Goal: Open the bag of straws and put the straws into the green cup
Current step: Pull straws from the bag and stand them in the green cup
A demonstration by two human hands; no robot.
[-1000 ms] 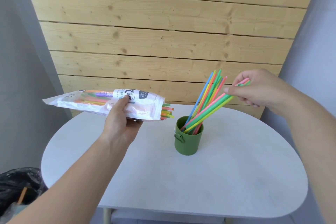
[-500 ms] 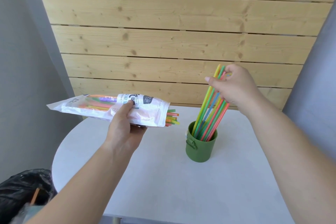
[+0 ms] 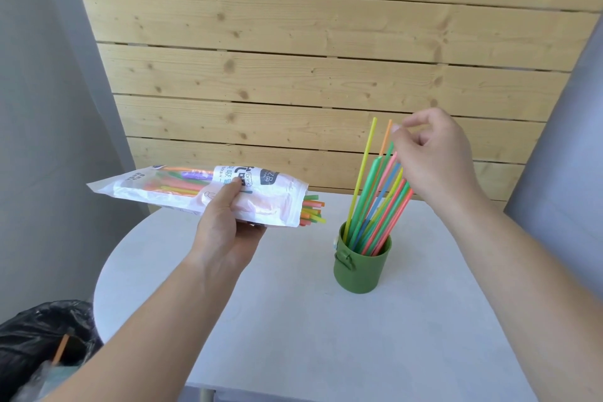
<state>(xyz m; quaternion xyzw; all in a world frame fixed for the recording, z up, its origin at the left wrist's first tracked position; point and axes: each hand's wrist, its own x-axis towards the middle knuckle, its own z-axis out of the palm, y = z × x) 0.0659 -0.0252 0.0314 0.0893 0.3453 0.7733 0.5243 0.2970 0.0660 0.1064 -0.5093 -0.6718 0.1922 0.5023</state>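
The green cup (image 3: 361, 266) stands upright on the white table (image 3: 293, 320), right of centre, with a small handle on its left wall. We count a bundle of coloured straws (image 3: 378, 202) standing in it: green, pink, blue, yellow and orange, all leaning right, with one yellow straw set furthest left and rising highest.

Our right hand (image 3: 434, 160) sits at the upper ends of that bundle. Its fingers are loosely curled, with thumb and forefinger drawn close near the orange straw tip; we cannot tell whether they grip any straw or merely rest against the bundle.

The bag of straws (image 3: 208, 196) is held in the air to the left of the cup, above the table's far edge and roughly level. Its open mouth faces the cup, and short ends of green, orange and yellow straws protrude from it. Our left hand (image 3: 225, 225) clasps the bag from below, thumb pressed on its printed top face.

A wooden plank wall (image 3: 310, 59) stands behind the table. A black bin bag (image 3: 39, 336) lies at lower left.
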